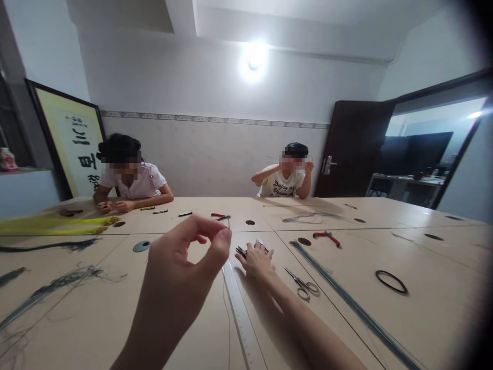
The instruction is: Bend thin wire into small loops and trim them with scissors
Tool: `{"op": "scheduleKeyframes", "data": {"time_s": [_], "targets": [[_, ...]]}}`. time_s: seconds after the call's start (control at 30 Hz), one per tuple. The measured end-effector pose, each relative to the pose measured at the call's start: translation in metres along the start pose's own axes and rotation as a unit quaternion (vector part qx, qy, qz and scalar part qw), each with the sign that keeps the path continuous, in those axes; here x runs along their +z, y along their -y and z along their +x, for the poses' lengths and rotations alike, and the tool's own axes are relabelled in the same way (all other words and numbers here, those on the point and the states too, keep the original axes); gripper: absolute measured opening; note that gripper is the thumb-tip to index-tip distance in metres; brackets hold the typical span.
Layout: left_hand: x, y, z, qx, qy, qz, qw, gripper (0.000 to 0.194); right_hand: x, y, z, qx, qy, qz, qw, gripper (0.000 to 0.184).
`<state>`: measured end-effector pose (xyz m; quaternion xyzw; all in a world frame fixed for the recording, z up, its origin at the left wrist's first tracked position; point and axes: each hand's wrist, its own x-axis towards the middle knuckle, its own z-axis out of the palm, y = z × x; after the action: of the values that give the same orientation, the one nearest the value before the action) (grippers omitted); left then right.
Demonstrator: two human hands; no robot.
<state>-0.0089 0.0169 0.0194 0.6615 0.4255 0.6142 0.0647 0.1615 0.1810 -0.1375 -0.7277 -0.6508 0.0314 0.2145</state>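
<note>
My left hand (pixel 188 257) is raised in front of me, thumb and forefinger pinched on a thin grey thread-like strand (pixel 229 313). A short end sticks up above the fingertips, and the strand hangs down beside a clear ruler (pixel 241 318). Further off, my right hand (pixel 259 261) rests low on the table with its fingers spread. Beside its thumb are dark metal tips (pixel 241 251), perhaps of pliers; the fingers partly cover small items there. A pair of metal scissors (pixel 303 285) lies to the right of that hand.
A bundle of grey strands (pixel 346 298) runs along the right, near red-handled pliers (pixel 326 238) and a black ring (pixel 391 282). More strands (pixel 57 285) and a yellow bundle (pixel 57 224) lie left. Two people (pixel 131 180) sit across the table (pixel 308 339).
</note>
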Motion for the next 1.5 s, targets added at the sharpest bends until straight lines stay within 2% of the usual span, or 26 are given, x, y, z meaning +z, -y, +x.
{"op": "scheduleKeyframes", "data": {"time_s": [0.07,0.13,0.23,0.33,0.43,0.63,0.8,0.9,0.97,1.07,1.17,1.3,1.5], "targets": [[0.001,0.000,-0.001,0.008,-0.001,0.012,1.000,0.016,-0.024,0.010,-0.001,-0.052,-0.021,0.067,0.996,0.034],[0.003,0.000,-0.002,0.032,0.003,0.027,0.999,0.015,-0.056,0.024,-0.009,-0.139,-0.052,0.150,0.977,0.030],[0.007,0.002,-0.004,0.075,0.021,0.042,0.996,0.015,-0.106,0.041,-0.040,-0.289,-0.126,0.279,0.907,0.029],[0.011,0.002,-0.006,0.107,0.041,0.056,0.992,0.015,-0.141,0.047,-0.079,-0.376,-0.196,0.358,0.832,0.027],[0.013,0.002,-0.009,0.123,0.059,0.065,0.988,0.015,-0.158,0.046,-0.105,-0.402,-0.225,0.373,0.805,0.015],[0.015,0.003,-0.009,0.140,0.063,0.072,0.985,0.014,-0.163,0.046,-0.111,-0.420,-0.241,0.333,0.809,0.009],[0.014,0.004,-0.008,0.136,0.062,0.070,0.986,0.014,-0.162,0.048,-0.108,-0.456,-0.274,0.293,0.794,0.012],[0.013,0.003,-0.007,0.094,0.078,0.041,0.992,0.014,-0.163,0.049,-0.109,-0.483,-0.315,0.255,0.777,0.012],[0.011,0.002,-0.005,0.048,0.110,0.006,0.993,0.014,-0.164,0.049,-0.110,-0.498,-0.357,0.201,0.764,0.011],[0.010,0.001,-0.003,-0.015,0.171,-0.059,0.983,0.016,-0.165,0.048,-0.113,-0.507,-0.405,0.122,0.751,0.011],[0.008,0.001,-0.002,-0.057,0.205,-0.119,0.970,0.018,-0.166,0.046,-0.115,-0.513,-0.422,0.091,0.742,0.011],[0.006,0.000,-0.003,-0.073,0.201,-0.118,0.970,0.018,-0.167,0.046,-0.115,-0.515,-0.437,0.074,0.734,0.009],[0.007,0.002,-0.002,-0.044,0.167,-0.072,0.982,0.016,-0.166,0.045,-0.115,-0.511,-0.430,0.052,0.743,0.007]]}}
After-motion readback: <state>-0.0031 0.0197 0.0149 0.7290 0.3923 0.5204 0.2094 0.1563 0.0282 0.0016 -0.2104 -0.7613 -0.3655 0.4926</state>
